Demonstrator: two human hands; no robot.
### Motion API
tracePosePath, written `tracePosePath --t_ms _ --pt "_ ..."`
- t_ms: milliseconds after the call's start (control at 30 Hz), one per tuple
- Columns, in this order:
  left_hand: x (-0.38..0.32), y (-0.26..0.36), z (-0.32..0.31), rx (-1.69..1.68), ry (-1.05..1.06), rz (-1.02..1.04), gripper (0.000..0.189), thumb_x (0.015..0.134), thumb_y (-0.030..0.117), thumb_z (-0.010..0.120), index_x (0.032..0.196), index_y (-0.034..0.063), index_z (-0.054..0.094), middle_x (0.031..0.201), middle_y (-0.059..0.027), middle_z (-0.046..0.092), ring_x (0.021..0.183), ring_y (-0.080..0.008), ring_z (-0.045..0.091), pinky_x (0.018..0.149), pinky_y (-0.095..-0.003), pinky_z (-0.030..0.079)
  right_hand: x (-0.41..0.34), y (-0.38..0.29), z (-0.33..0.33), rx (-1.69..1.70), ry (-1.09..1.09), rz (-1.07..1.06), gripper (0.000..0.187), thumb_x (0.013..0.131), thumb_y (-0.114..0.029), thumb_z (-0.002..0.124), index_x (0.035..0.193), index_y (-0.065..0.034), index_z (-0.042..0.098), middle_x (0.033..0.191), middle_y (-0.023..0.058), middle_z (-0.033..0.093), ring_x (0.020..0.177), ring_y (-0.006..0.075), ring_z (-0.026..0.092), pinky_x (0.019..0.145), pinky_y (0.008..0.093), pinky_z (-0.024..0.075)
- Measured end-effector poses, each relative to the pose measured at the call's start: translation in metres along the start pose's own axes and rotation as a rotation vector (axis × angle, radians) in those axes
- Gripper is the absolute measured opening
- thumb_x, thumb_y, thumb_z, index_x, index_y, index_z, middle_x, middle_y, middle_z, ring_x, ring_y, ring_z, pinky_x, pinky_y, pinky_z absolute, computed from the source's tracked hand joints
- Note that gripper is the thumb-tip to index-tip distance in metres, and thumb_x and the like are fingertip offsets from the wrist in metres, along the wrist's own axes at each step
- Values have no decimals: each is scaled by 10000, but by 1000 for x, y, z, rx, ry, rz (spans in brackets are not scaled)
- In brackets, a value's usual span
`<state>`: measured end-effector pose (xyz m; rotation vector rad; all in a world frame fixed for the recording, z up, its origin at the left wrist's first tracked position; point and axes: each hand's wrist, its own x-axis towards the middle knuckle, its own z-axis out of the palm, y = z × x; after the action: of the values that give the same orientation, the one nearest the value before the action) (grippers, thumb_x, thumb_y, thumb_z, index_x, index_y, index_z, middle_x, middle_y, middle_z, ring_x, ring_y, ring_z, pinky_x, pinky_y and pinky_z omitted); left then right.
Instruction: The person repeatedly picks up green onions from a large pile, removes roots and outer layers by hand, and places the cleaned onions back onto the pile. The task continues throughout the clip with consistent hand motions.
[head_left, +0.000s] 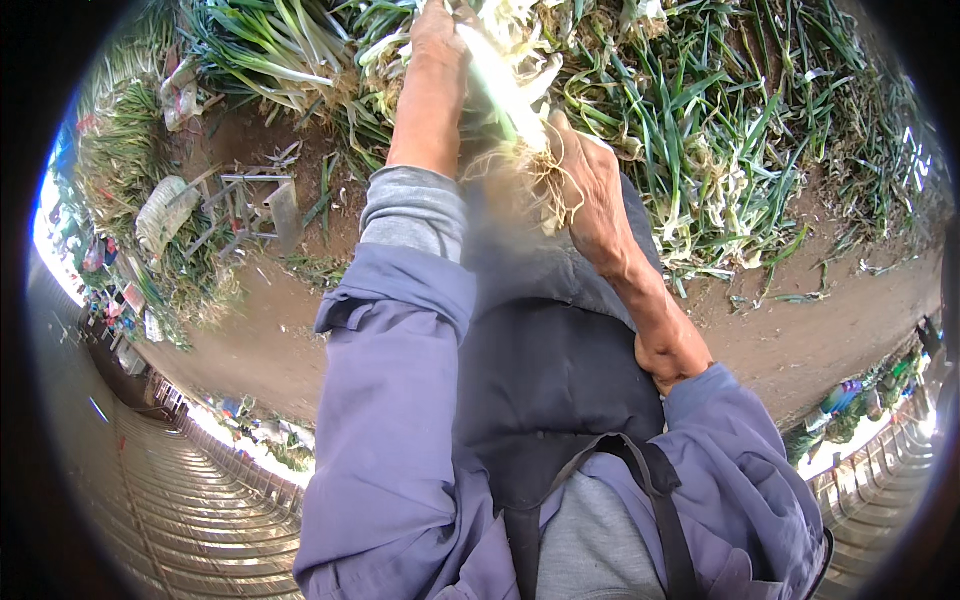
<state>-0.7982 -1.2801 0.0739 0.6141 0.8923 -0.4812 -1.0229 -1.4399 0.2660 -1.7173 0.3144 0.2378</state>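
My left hand (439, 34), partly cut off by the top edge of the view, is closed around the upper part of a thick white-stalked leek or large green onion (504, 94). The stalk slants down to the right and ends in a tangle of pale roots (547, 176). Right at that root end is my right hand (592, 169), its thumb up beside the stalk. Roots cover its fingers, so their grip is hidden. Under both hands a dark apron (559, 367) covers my lap.
A pile of stripped leaves (697, 150) spreads to the right. Bundled green onions (277, 52) lie at the upper left, above a small metal-framed stool (259, 206) on bare soil (262, 337). More bundles (124, 150) are stacked at far left. Curved ribs of a shelter (187, 495) show behind me.
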Motion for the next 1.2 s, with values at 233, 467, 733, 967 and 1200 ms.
tracePosePath --t_ms 233,467,733,967,1200 --pt "-1 -10 12 325 285 255 266 1088 298 494 1100 33 519 693 -52 501 488 -134 447 433 -310 421 -63 -8 -51 69 -160 189 200 1032 -148 522 1033 -26 680 747 67 659 598 172 635 527 336 518" --pt "-17 14 20 235 309 504 277 1063 298 553 998 41 473 737 -34 530 526 -122 452 467 -313 399 -152 117 -150 -494 35 718 251 1012 -204 583 1112 -12 710 861 179 724 766 306 702 693 437 550" --pt "-44 -35 11 120 235 532 309 1072 368 489 988 71 494 718 -36 504 538 -125 456 451 -273 404 -110 158 -191 -707 74 619 591 998 -405 613 1461 -53 511 1434 251 542 1269 373 587 1052 468 482" --pt "-33 -26 3 30 201 519 316 1035 398 578 1024 84 547 791 -30 522 629 -146 495 521 -298 423 -9 59 -49 -6 -380 314 308 988 -219 646 1224 -24 611 925 100 617 693 168 600 569 316 530" --pt "-44 32 -50 123 282 578 360 1045 410 566 1021 51 584 709 -15 506 506 -119 439 437 -278 375 -90 94 -104 -379 -532 103 276 1000 -133 552 1235 -19 644 939 151 682 723 251 664 705 356 555"
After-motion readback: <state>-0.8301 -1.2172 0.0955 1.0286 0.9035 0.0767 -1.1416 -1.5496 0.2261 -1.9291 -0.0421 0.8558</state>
